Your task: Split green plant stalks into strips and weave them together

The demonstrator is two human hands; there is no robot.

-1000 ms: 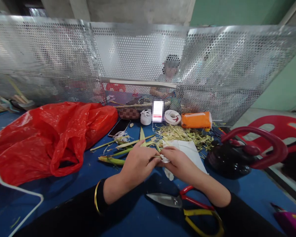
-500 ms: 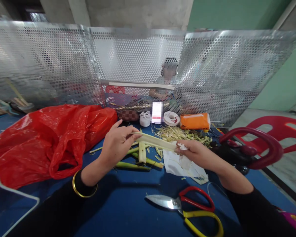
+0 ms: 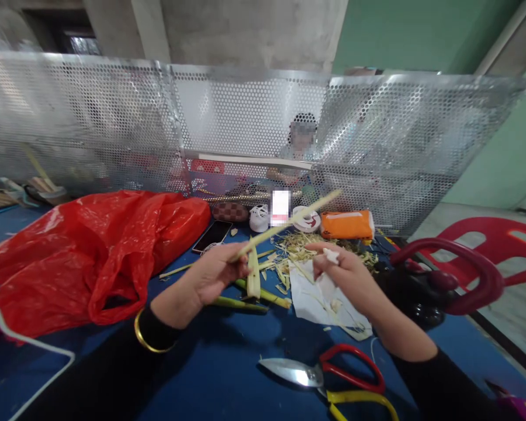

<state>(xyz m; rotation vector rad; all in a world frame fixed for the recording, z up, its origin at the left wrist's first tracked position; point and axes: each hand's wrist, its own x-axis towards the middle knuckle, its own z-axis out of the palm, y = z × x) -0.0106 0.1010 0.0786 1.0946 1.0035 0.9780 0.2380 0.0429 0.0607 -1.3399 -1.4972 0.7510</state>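
My left hand (image 3: 213,273) pinches one end of a long pale-green plant strip (image 3: 296,217), which slants up and to the right above the table. Off to the right, my right hand (image 3: 344,272) is apart from the strip, its fingers curled around a small crumpled white tissue (image 3: 331,255). Beneath and between the hands lie green stalks (image 3: 267,292) and a short, wide pale stalk piece (image 3: 253,275). A white paper sheet (image 3: 307,295) with scraps on it is under my right hand. Scissors (image 3: 307,374) with one red and one yellow handle lie in front, blades apart.
A red plastic bag (image 3: 96,251) covers the left side, beside a phone (image 3: 213,236). Shredded plant scraps (image 3: 298,245), a white tape roll (image 3: 307,218) and an orange packet (image 3: 347,224) sit along the perforated metal screen (image 3: 245,117). A black object with a maroon handle (image 3: 447,263) stands right.
My right hand has let go of the strip's right end. That end now points up and away, while my left hand keeps its hold. The view has tilted slightly upward.
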